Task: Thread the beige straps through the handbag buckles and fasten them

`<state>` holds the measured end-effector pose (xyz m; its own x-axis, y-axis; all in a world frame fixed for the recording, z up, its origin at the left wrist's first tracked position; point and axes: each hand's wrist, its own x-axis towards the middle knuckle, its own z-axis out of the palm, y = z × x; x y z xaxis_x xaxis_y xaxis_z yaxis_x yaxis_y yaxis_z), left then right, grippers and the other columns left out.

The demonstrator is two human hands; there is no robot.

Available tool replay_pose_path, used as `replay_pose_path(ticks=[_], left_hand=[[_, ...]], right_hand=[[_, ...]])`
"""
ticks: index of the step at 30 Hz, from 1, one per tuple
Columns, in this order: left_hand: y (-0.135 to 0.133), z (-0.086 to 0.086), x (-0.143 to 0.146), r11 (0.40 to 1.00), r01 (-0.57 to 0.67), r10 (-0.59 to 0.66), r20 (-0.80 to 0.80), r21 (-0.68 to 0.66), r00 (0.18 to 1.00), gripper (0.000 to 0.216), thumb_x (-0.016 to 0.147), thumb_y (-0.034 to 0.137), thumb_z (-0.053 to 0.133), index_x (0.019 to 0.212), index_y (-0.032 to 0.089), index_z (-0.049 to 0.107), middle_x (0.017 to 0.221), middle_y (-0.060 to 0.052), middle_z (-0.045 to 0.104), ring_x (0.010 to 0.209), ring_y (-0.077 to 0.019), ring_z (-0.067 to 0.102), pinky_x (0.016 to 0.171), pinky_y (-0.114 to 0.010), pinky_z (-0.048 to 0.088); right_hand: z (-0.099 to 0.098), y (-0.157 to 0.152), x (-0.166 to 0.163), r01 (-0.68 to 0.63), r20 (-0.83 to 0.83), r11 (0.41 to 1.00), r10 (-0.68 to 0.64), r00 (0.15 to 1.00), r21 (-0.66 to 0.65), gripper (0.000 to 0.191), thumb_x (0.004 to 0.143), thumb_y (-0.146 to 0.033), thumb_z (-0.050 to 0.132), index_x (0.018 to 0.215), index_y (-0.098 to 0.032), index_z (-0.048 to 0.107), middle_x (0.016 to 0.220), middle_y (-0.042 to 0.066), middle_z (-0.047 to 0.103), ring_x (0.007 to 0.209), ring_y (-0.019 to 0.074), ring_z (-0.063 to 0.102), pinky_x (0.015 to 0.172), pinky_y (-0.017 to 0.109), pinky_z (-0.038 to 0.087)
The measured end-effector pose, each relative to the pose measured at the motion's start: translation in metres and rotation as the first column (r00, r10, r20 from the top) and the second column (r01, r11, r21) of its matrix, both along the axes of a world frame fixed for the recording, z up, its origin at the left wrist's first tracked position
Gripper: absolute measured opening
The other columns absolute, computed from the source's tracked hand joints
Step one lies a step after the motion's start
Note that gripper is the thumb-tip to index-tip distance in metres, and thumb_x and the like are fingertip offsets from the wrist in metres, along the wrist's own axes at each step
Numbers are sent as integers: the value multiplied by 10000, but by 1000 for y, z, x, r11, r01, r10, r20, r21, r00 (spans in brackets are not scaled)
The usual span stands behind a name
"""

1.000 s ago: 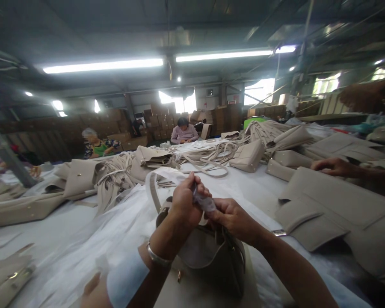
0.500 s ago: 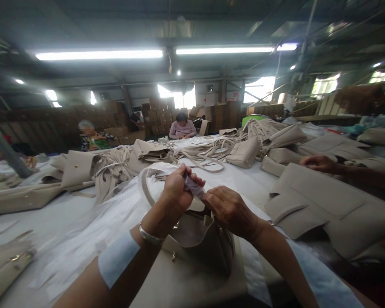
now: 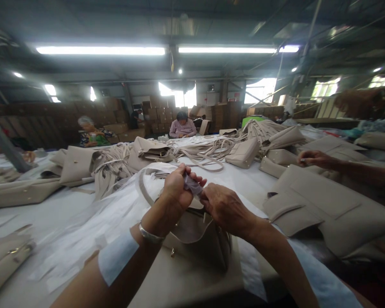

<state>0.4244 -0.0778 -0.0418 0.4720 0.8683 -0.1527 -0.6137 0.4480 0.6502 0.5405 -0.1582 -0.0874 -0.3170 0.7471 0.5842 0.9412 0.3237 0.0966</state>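
A beige handbag [image 3: 199,244] stands upright and open-topped in front of me, with small metal fittings on its side. Above it, my left hand [image 3: 177,188] is closed around a thin, crumpled, translucent lilac wrapping [image 3: 192,185]. My right hand [image 3: 226,209] pinches the lower end of that wrapping, close to the bag's opening. What lies inside the wrapping is hidden. Behind my left wrist a beige strap handle [image 3: 143,188] arches up from the bag.
White plastic sheets [image 3: 99,222] lie to the left. Beige bags and a heap of straps [image 3: 114,167] cover the table's far side. Large bag pieces [image 3: 327,196] lie at right, beside a co-worker's hand [image 3: 314,158]. Another person [image 3: 182,125] sits across the table.
My hands hold nearly the same pose, the right one shifted slightly left and down on the wrapping. The co-worker's hand at right has lifted a little from the bag piece.
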Motion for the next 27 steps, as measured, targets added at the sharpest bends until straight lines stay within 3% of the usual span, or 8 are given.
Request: replay_pose_path(ticks=[5, 8, 10, 15, 17, 22, 25, 27], left_hand=[[1, -5, -2, 999, -54, 54, -13, 7, 998, 351, 935, 249, 383, 595, 169, 414, 423, 32, 402, 395, -124, 445, 593, -317, 493], [-3, -10, -1, 998, -39, 40, -11, 57, 999, 353, 923, 252, 416, 581, 166, 426, 406, 36, 396, 380, -130, 452, 571, -299, 467], [-8, -12, 2, 989, -51, 54, -23, 139, 998, 345, 918, 260, 430, 588, 161, 451, 403, 29, 424, 409, -145, 505, 582, -279, 446], [-13, -5, 7, 969, -70, 81, -35, 239, 996, 375, 903, 283, 434, 557, 145, 478, 447, -25, 539, 478, -135, 542, 628, -259, 410], [-12, -3, 5, 971, -69, 80, -40, 231, 996, 371, 891, 306, 445, 562, 141, 489, 487, -45, 588, 444, -113, 484, 600, -255, 384], [-7, -13, -3, 980, -83, 77, 42, 180, 996, 299, 855, 339, 483, 623, 151, 488, 465, -54, 579, 491, -139, 502, 623, -260, 391], [-7, -19, -6, 985, -97, 93, 29, 140, 995, 293, 858, 351, 461, 635, 163, 473, 435, -39, 553, 498, -150, 511, 624, -268, 406], [-9, -21, -8, 983, -79, 77, 20, 165, 997, 297, 851, 372, 458, 633, 171, 467, 435, -29, 544, 483, -155, 504, 591, -273, 406]], right_hand=[[12, -31, 15, 106, -20, 926, -121, 992, -361, 43, 865, -152, 506, 838, -171, 533, 781, 46, 592, 679, 176, 538, 625, 281, 356], [19, -49, 27, 76, -119, 867, -154, 981, -493, 53, 861, -175, 513, 821, -193, 543, 790, 34, 611, 740, 187, 560, 677, 294, 392], [22, -51, 30, 59, -233, 866, -198, 952, -497, 84, 878, -271, 508, 877, -205, 559, 881, 50, 630, 831, 212, 580, 722, 322, 424], [23, -23, 19, -69, -596, 897, -230, 770, -436, 536, 844, -587, 462, 1220, -205, 456, 1220, 124, 556, 1052, 267, 571, 794, 372, 494], [18, -10, 9, -120, -563, 866, -205, 801, -486, 482, 845, -575, 446, 1121, -183, 493, 1061, 114, 624, 925, 255, 610, 780, 378, 499], [-11, -2, 4, 21, -453, 884, -259, 853, -466, 386, 834, -576, 418, 878, -206, 516, 744, 63, 636, 688, 238, 613, 624, 344, 508], [-25, -10, 17, 18, -442, 883, -253, 861, -470, 400, 835, -579, 410, 890, -209, 552, 849, 90, 673, 785, 257, 645, 702, 352, 536], [-22, -14, 29, -16, -429, 857, -242, 870, -515, 469, 809, -599, 454, 1029, -204, 578, 1095, 129, 653, 1020, 293, 614, 866, 389, 516]])
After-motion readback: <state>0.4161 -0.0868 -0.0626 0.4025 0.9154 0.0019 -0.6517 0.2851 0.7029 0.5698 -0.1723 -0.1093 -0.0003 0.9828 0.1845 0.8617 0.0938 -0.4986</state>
